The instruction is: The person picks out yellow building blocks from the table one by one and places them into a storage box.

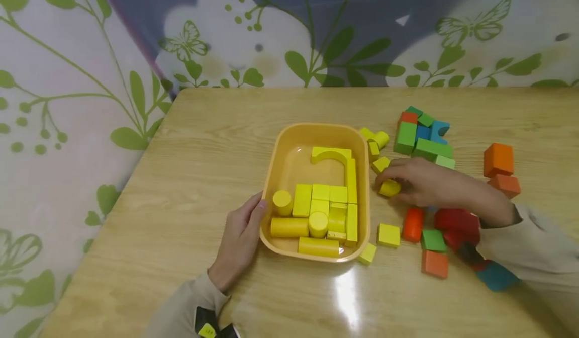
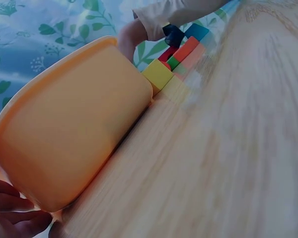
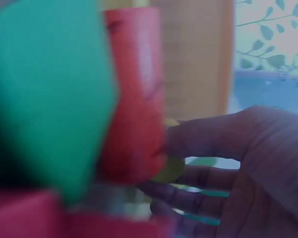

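An orange-yellow plastic tub stands on the wooden table with yellow blocks in it, among them an arch, cylinders and rectangular pieces. My left hand grips its left side, thumb at the rim; in the left wrist view the fingers curl by the lower wall. Just right of the tub, my right hand pinches a yellow cylinder block between thumb and fingers. In the right wrist view, a red cylinder partly hides that block.
Loose yellow blocks lie along the tub's right side. Green and blue blocks are grouped behind the right hand. Orange blocks stand farther right. Red, green and blue pieces lie under and before the right forearm. A patterned wall borders the table.
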Motion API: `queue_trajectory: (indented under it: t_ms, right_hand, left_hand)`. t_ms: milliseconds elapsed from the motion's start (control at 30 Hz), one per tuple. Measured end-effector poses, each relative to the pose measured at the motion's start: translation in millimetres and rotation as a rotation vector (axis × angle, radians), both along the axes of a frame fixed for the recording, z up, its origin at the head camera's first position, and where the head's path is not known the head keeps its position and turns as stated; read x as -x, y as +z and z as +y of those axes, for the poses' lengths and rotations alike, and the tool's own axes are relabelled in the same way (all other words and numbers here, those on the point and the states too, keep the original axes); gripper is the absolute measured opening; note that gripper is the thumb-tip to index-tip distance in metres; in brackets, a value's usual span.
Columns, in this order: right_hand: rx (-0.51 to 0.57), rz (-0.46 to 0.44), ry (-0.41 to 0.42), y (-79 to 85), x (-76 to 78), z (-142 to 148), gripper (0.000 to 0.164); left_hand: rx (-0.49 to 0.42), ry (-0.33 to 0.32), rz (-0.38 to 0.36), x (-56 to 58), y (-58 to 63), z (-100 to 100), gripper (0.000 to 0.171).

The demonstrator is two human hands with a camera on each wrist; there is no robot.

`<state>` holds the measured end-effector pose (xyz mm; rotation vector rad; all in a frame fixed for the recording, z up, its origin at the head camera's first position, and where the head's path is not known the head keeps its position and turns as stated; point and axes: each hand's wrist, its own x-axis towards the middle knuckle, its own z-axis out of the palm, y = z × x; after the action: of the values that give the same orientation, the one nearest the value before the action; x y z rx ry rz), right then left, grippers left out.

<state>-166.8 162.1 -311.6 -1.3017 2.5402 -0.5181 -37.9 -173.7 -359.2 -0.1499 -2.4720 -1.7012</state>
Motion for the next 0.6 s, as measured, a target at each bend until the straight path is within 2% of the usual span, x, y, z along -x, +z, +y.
queue_trajectory:
  t_ms: [67, 167, 233, 333, 433, 600]
  right_hand:
    - [0.028, 0.059, -0.016, 6.0, -2.5, -3.0, 0.032]
    - [0.097, 0.133, -0.061, 24.8, -2.7, -14.6, 0.036]
    - [0.147, 0.152, -0.079, 36.7, -2.3, -29.3, 0.043]
    - [0.182, 0.137, -0.049, 43.1, -1.9, -62.2, 0.046]
    - [0.149, 0.103, 0.032, 38.2, -1.0, -98.8, 0.036]
    - [0.166, 0.083, 0.068, 19.9, 8.7, -141.5, 0.027]
  left_hand:
    - [-0.007, -0.007, -0.004, 0.9, -0.7, 0.1, 0.041]
    - [-0.01, -0.007, -0.01, 1.2, -1.7, 0.1, 0.041]
    - [-0.007, -0.003, -0.009, 1.2, -2.5, -0.2, 0.041]
    - [0.008, 0.007, -0.003, 0.6, -2.4, -0.7, 0.041]
    - [0.02, 0.015, 0.004, -1.0, -1.2, -1.2, 0.04]
    - [0.019, 0.018, 0.005, -0.5, -0.6, -1.5, 0.04]
